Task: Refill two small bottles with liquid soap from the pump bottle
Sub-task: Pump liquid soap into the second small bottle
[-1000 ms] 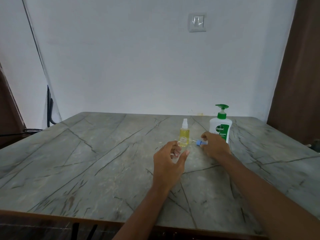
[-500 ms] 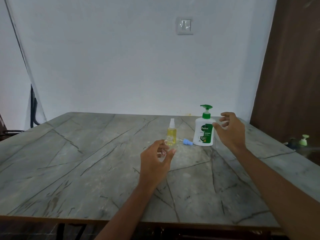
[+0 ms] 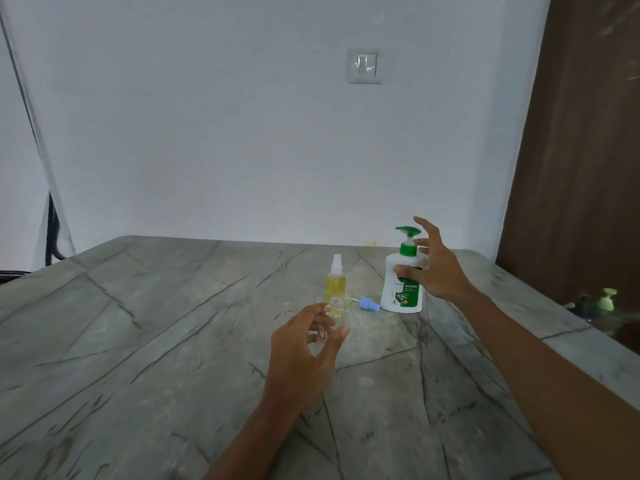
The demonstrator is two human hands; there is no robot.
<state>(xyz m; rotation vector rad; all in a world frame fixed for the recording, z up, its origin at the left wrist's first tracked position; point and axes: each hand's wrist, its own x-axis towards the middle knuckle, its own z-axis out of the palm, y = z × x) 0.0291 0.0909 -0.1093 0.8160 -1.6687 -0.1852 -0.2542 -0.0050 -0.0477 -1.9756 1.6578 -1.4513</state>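
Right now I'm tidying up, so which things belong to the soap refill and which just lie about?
Job: pump bottle, clear small bottle in the left hand, yellow spray bottle, blue cap.
Lying about: wall switch, green-topped bottle at far right, black cables at left.

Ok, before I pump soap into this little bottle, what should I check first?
1. Small clear bottle uncapped: ok, blue cap lies on the table.
2. Left hand holding it: ok.
3. Its mouth under the pump head: not ok, well apart.
4. Right hand on that head: not ok, open beside it.
5. Soap left in the pump bottle: cannot tell, opaque.
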